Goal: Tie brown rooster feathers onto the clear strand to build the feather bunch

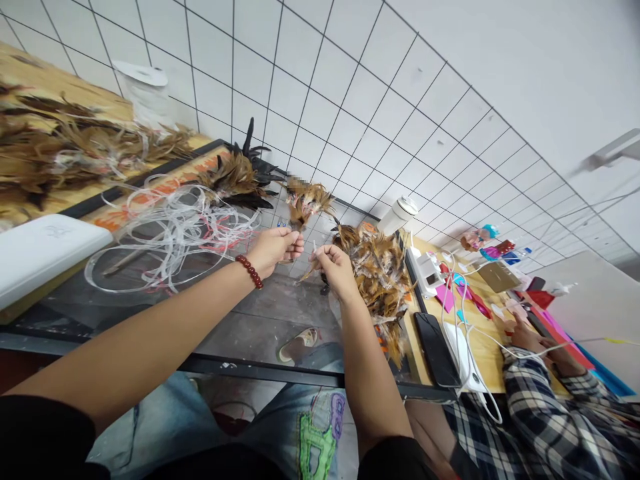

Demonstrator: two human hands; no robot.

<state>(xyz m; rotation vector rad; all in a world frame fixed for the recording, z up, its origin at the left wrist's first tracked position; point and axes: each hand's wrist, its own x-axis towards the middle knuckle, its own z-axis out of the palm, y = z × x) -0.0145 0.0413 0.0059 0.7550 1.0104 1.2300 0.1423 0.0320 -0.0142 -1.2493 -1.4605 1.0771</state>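
Observation:
Over the glass tabletop (240, 327), my right hand (334, 267) pinches a small brown feather (309, 272) with a pale quill end. My left hand (276, 249), with a red bead bracelet at the wrist, is closed just left of it. Its fingers are curled together, and whatever they hold is too small to make out. A gap separates the two hands. Just beyond them lies a small bunch of brown feathers (311, 199). To the left of my left hand is a loose tangle of clear plastic strip (170, 233). A heap of brown feathers (383, 267) lies beside my right hand.
Dark and brown feathers (240, 175) lie at the back, and more feathers (75, 147) cover the wooden surface at left. A white box (53, 257) sits front left. On the right are a white bottle (400, 212), a phone (436, 348), cables and another person's hands (530, 333).

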